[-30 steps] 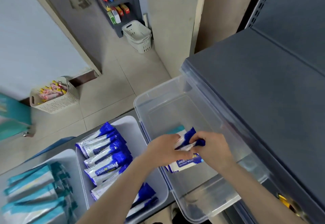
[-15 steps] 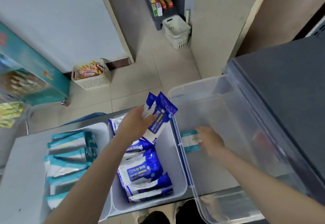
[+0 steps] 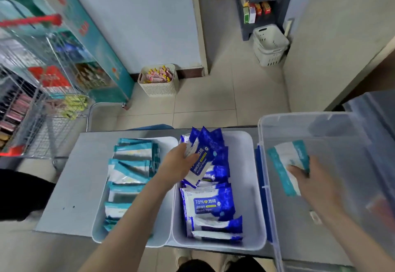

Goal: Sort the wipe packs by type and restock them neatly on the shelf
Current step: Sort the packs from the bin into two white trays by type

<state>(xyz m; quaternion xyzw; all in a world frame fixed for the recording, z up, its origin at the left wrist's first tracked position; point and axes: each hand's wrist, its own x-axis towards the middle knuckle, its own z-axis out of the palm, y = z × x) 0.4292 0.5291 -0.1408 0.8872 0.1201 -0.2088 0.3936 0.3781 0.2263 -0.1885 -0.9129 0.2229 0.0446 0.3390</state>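
Note:
Two white trays sit side by side on a grey shelf. The left tray [image 3: 97,224] holds several teal wipe packs [image 3: 130,165]. The right tray [image 3: 252,186] holds several blue alcohol wipe packs [image 3: 210,205]. My left hand [image 3: 178,165] grips blue packs [image 3: 203,154] and holds them low over the back of the right tray. My right hand [image 3: 310,182] is inside a clear plastic bin [image 3: 320,122] at the right, fingers on a single teal pack [image 3: 284,160] lying on the bin's floor.
The grey shelf surface [image 3: 70,186] is bare left of the trays. On the tiled floor beyond stand a cream basket of snacks [image 3: 158,88] and stacked cream baskets [image 3: 269,47]. A wire rack of goods [image 3: 32,100] is at the far left.
My left hand carried the blue packs from the bin down to the right tray. My right hand reached onto the teal pack in the bin. The view swung left.

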